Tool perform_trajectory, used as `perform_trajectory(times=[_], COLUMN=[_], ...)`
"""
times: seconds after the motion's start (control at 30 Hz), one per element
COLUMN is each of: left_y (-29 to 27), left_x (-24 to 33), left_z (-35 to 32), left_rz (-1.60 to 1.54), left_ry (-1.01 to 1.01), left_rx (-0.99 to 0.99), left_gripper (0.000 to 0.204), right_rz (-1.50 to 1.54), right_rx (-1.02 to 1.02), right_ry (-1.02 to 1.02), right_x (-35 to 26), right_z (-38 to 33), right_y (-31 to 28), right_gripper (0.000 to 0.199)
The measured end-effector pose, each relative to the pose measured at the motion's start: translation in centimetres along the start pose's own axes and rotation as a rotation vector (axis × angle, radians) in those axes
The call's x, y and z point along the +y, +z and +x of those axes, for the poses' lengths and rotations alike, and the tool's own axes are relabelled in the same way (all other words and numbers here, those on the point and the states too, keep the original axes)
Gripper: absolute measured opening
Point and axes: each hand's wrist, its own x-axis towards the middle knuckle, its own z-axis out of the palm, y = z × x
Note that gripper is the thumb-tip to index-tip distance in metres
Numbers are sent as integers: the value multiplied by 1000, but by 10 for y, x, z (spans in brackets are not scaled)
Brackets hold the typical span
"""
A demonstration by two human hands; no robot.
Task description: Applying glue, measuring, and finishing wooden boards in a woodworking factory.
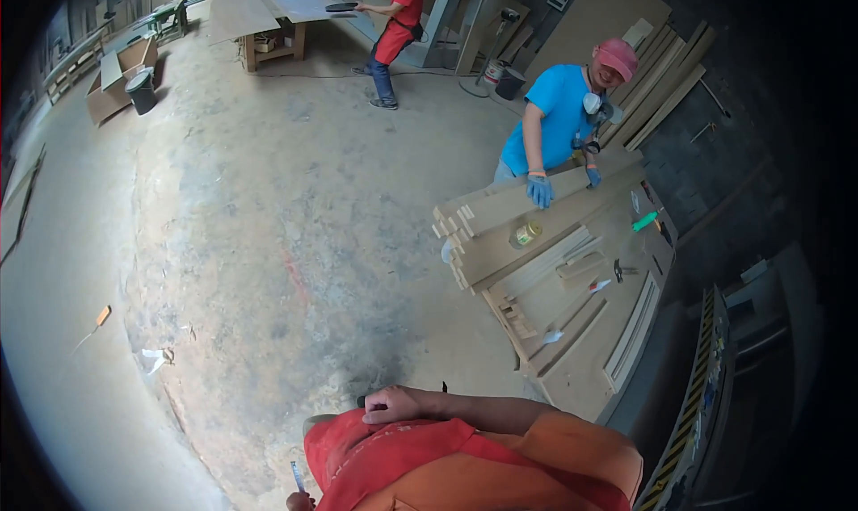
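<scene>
My right hand (391,405) lies over the red apron (393,453) at my thigh. Its fingers are curled in; what they hold, if anything, is hidden, and a small dark thing shows just beside them. Low at the bottom edge, only part of my left hand (300,502) shows, closed around a thin blue-and-white strip (298,477) that points upward. To the right of my right hand stands a workbench (572,381) bearing wooden boards, apart from both hands. A co-worker (561,118) in a blue shirt and blue gloves leans over its boards (509,205).
The bench holds a jar (525,234), a hammer (623,270) and a green bottle (644,221). An orange-handled tool (103,316) lies on the floor at left. Another person (398,20) stands at a far table (290,0). A black bucket (141,93) stands far left.
</scene>
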Motion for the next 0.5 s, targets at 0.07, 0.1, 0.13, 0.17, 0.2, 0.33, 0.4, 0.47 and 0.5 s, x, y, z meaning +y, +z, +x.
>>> perform_trajectory(times=[0.07, 0.1, 0.13, 0.17, 0.2, 0.33, 0.4, 0.47, 0.5], left_y=[-24, -37, -50, -65, -86, -186, -222, -264, -287], left_x=[55, 84, 114, 145, 172, 292, 367, 459, 505], left_z=[36, 56, 77, 99, 124, 222, 259, 294, 309], left_rz=[-25, -33, -39, -43, -38, -9, 6, 14, 19], left_ry=[-13, -18, -22, -25, -30, -45, -36, -10, 1], left_rx=[5, 3, -1, -6, -9, -23, -43, -45, -41], left_gripper=[28, 27, 27, 26, 26, 24, 23, 22, 22], right_rz=[-25, -35, -45, -53, -46, 117, 154, 167, 168], right_rx=[-30, -49, -65, -78, -70, 44, 87, 128, 130], right_ry=[62, 77, 92, 109, 118, 131, 89, 51, 36], right_x=[-24, -31, -38, -46, -46, -41, -50, -96, -118], right_z=[63, 92, 121, 151, 186, 337, 404, 462, 485], right_y=[-41, -57, -72, -87, -95, -126, -143, -188, -213], right_gripper=[51, 52, 54, 55, 55, 55, 54, 53, 50])
